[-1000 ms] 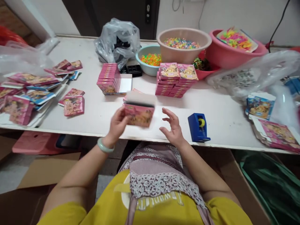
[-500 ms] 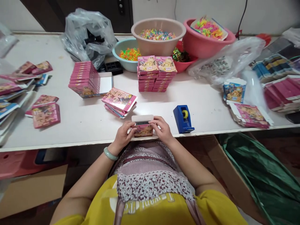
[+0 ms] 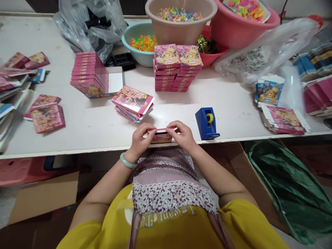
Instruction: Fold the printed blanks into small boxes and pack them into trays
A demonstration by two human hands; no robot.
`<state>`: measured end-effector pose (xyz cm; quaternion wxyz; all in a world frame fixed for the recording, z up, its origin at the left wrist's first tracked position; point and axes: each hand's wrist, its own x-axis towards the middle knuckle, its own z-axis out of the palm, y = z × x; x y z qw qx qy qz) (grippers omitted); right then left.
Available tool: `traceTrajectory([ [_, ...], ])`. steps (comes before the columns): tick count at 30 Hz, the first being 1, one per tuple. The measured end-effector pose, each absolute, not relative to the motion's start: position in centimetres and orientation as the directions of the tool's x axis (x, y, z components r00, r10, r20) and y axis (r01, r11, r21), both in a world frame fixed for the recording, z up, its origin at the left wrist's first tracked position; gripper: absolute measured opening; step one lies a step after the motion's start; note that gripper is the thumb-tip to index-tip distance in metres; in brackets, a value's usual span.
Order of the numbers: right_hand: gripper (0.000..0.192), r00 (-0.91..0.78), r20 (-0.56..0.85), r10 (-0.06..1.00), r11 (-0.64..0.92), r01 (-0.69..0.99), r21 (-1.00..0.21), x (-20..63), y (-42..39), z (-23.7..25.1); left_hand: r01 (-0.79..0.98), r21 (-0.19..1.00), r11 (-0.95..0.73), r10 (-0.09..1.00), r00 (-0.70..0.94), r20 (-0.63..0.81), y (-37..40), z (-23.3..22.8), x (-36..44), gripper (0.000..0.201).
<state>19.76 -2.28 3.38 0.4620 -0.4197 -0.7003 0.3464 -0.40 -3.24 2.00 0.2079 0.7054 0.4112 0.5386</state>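
A small pink printed cardboard box (image 3: 161, 138) stands upright at the table's front edge, its lid flap folded partly over a dark opening. My left hand (image 3: 141, 140) pinches the flap's left end between thumb and fingers. At the other end, my right hand (image 3: 182, 135) pinches the flap the same way. Just beyond the box lies a loose pile of pink printed boxes (image 3: 133, 100). A blue tape dispenser (image 3: 206, 124) with yellow tape sits to the right of my right hand.
Two stacks of pink boxes (image 3: 178, 67) stand mid-table. Another row of boxes (image 3: 88, 76) is at left. Behind are a beige basin (image 3: 181, 29), a teal basin (image 3: 138, 52) and a pink basin (image 3: 243, 31) with colourful small pieces. Flat cartons (image 3: 285, 119) lie right.
The box's white lid flap, standing up before, is now bent down toward the opening. Both hands have shifted to its top edge. The camera view has tilted downward.
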Motion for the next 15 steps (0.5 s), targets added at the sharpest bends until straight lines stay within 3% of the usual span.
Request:
traceTrajectory([
  [4,0.011,-0.285,0.426,0.859,0.501,0.295,-0.814,20.1,-2.7,3.6,0.309,0.654,-0.690,0.719,0.190,0.669,-3.0,1.9,-0.8,0.008],
  [9,0.025,-0.450,0.523,0.724,0.674,0.298,-0.677,22.2,-3.7,2.4,0.287,0.483,-0.828,0.561,0.412,0.718,-3.1,1.2,-2.9,0.028],
  [15,0.028,-0.448,0.488,0.749,0.651,0.366,-0.665,22.0,-3.9,0.9,0.361,0.433,-0.826,0.563,0.492,0.664,-3.3,0.8,-3.6,0.029],
])
